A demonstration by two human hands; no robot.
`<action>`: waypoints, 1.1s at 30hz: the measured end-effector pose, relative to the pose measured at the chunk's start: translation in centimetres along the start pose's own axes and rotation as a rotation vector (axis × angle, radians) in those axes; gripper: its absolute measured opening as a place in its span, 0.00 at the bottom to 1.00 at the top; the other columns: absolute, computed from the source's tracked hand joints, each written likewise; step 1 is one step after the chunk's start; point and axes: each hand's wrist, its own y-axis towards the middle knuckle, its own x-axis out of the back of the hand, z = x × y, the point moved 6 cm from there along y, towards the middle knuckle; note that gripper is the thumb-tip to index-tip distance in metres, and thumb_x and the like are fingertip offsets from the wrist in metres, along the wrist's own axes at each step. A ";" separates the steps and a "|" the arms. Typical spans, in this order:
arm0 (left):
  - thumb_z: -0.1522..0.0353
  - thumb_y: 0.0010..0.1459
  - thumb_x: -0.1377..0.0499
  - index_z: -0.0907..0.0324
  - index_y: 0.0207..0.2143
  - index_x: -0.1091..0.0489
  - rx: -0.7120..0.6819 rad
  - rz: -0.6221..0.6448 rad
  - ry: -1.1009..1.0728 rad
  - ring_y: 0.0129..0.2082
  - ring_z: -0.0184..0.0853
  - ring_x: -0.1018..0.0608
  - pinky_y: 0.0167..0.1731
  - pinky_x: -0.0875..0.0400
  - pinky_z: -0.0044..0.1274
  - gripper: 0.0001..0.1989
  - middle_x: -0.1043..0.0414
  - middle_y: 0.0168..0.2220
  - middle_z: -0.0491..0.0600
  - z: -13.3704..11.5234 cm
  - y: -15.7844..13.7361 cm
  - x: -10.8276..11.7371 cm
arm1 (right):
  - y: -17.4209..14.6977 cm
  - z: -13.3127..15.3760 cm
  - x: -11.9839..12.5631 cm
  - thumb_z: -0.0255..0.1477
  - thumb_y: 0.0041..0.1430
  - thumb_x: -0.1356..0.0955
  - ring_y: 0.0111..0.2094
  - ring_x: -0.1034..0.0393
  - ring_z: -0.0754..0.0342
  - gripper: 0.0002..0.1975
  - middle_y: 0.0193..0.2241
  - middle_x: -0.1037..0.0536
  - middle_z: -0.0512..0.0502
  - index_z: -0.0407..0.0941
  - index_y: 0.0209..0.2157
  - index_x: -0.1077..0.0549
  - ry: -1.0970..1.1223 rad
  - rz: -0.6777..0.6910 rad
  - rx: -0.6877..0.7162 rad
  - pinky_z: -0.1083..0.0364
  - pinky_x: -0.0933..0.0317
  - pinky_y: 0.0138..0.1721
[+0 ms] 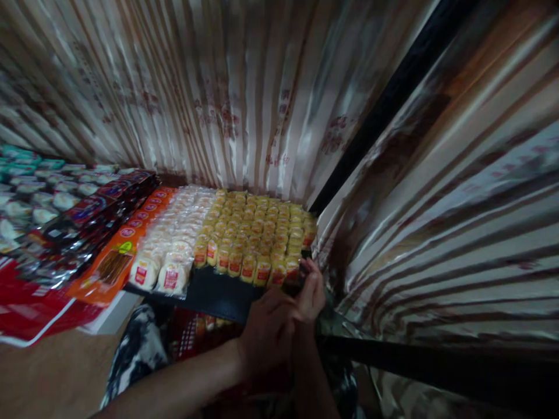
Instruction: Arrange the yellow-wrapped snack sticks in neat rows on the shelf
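Observation:
Yellow-wrapped small cakes [257, 233] with red labels stand in packed rows on a black surface [218, 294]. My left hand [268, 320] is at the front right of these rows, its fingers curled in against my right wrist; whatever they may hold is hidden. Just beside it, my right hand [312, 291] is raised at the right end of the front row with its fingers stretched out and nothing visible in them. Darkness and blur hide the contact between the hands. A red perforated basket [186, 334] with similar packs shows below the surface.
Left of the yellow rows are clear-wrapped white round cakes [172, 273], orange snack packets [111, 270], dark glossy packets [70, 233] and green-and-white packs [21, 166]. A red bag [39, 308] hangs at the front left. Pleated printed curtains [244, 99] and a black post [375, 128] enclose the right.

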 end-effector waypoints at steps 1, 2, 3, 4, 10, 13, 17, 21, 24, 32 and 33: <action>0.74 0.54 0.54 0.57 0.29 0.30 0.090 -0.006 -0.030 0.34 0.33 0.27 0.35 0.31 0.25 0.13 0.29 0.31 0.51 1.1 -2.7 0.3 | -1.5 0.5 0.3 0.39 0.63 0.47 0.41 0.33 0.50 0.24 0.40 0.28 0.38 0.39 0.49 0.34 0.006 -0.017 -0.017 0.51 0.39 0.40; 0.75 0.53 0.54 0.57 0.27 0.31 0.199 0.013 -0.043 0.32 0.32 0.27 0.34 0.32 0.24 0.13 0.29 0.29 0.50 2.5 -5.4 0.6 | -2.9 1.0 0.6 0.39 0.62 0.46 0.38 0.33 0.52 0.22 0.36 0.28 0.40 0.40 0.47 0.33 -0.004 -0.026 -0.033 0.52 0.38 0.38; 0.76 0.52 0.54 0.57 0.25 0.32 0.304 0.025 -0.033 0.31 0.32 0.27 0.32 0.32 0.24 0.13 0.29 0.27 0.50 4.0 -8.0 0.9 | -4.3 1.4 0.8 0.39 0.62 0.44 0.36 0.33 0.52 0.20 0.34 0.29 0.42 0.41 0.45 0.32 -0.035 -0.021 -0.033 0.52 0.38 0.38; 0.76 0.52 0.55 0.57 0.24 0.32 0.414 0.042 -0.003 0.29 0.32 0.27 0.31 0.32 0.23 0.13 0.30 0.26 0.49 5.5 -10.4 1.2 | -5.5 1.7 0.9 0.39 0.61 0.43 0.36 0.33 0.52 0.19 0.34 0.29 0.43 0.41 0.44 0.32 -0.077 0.004 -0.014 0.52 0.38 0.39; 0.76 0.50 0.56 0.56 0.25 0.33 0.829 0.073 0.149 0.32 0.34 0.25 0.36 0.31 0.25 0.14 0.29 0.27 0.46 11.9 -18.1 4.9 | -5.5 1.3 0.3 0.37 0.60 0.41 0.45 0.35 0.49 0.18 0.41 0.29 0.38 0.40 0.43 0.31 -0.236 0.124 0.021 0.47 0.42 0.48; 0.73 0.51 0.56 0.55 0.25 0.33 0.803 0.033 0.137 0.32 0.35 0.25 0.37 0.31 0.26 0.13 0.28 0.27 0.46 12.2 -17.5 5.8 | -3.9 1.7 0.6 0.38 0.60 0.41 0.31 0.32 0.54 0.17 0.29 0.27 0.45 0.40 0.40 0.30 -0.196 0.129 -0.006 0.53 0.38 0.37; 0.72 0.50 0.55 0.56 0.24 0.32 0.755 -0.014 0.070 0.31 0.35 0.25 0.34 0.31 0.25 0.13 0.28 0.27 0.47 11.8 -15.6 4.9 | -4.6 3.8 2.2 0.35 0.61 0.41 0.29 0.32 0.54 0.15 0.25 0.27 0.47 0.42 0.39 0.29 -0.317 0.132 0.091 0.53 0.37 0.36; 0.74 0.49 0.55 0.57 0.24 0.32 0.732 0.031 0.030 0.31 0.36 0.25 0.34 0.32 0.25 0.13 0.27 0.28 0.49 10.8 -14.5 2.5 | -5.7 5.5 2.9 0.32 0.62 0.43 0.48 0.36 0.48 0.16 0.45 0.29 0.36 0.40 0.44 0.30 -0.513 0.097 0.292 0.45 0.42 0.50; 0.75 0.49 0.55 0.57 0.25 0.31 0.638 0.108 -0.028 0.32 0.35 0.26 0.36 0.33 0.24 0.14 0.28 0.29 0.49 9.3 -13.6 0.8 | -5.5 4.6 1.8 0.31 0.61 0.42 0.56 0.44 0.44 0.18 0.56 0.38 0.34 0.40 0.48 0.31 -0.684 0.185 0.335 0.41 0.46 0.53; 0.78 0.48 0.55 0.59 0.25 0.32 0.531 0.166 -0.074 0.32 0.33 0.28 0.35 0.36 0.24 0.13 0.30 0.29 0.49 7.7 -12.2 -0.3 | -5.7 1.4 0.9 0.33 0.58 0.39 0.53 0.42 0.38 0.20 0.57 0.41 0.30 0.39 0.48 0.29 -1.013 0.328 0.209 0.42 0.42 0.48; 0.78 0.48 0.55 0.59 0.25 0.32 0.523 0.175 -0.072 0.32 0.33 0.28 0.35 0.36 0.24 0.13 0.30 0.29 0.49 7.5 -12.1 -0.3 | -6.0 1.4 1.0 0.33 0.58 0.39 0.53 0.41 0.37 0.19 0.57 0.41 0.30 0.40 0.47 0.28 -1.025 0.351 0.200 0.43 0.41 0.47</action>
